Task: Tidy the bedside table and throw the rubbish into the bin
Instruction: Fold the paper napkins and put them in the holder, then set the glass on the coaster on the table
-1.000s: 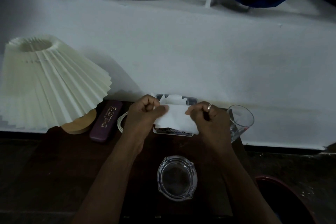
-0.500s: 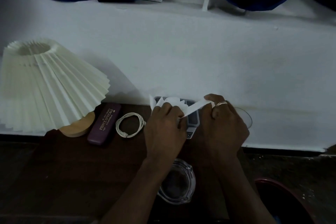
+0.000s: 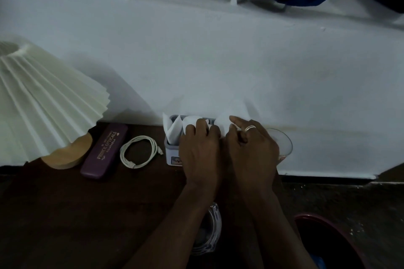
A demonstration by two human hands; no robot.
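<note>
At the table's back edge, both hands press white tissue [image 3: 189, 123] into the tissue holder [image 3: 171, 155]. Left hand [image 3: 200, 148] and right hand [image 3: 251, 148] both pinch the tissue.

Bare forearms; a silver ring [image 3: 249, 128] on the right hand [image 3: 251, 150].

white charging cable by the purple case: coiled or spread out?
Coiled. The white cable lies in a loose loop on the table, both plug ends tucked at the loop, between the glasses case and the tissue holder.

White tissues [image 3: 175, 130] upright in grey holder [image 3: 172, 155], dark bedside table [image 3: 87, 214]
</note>
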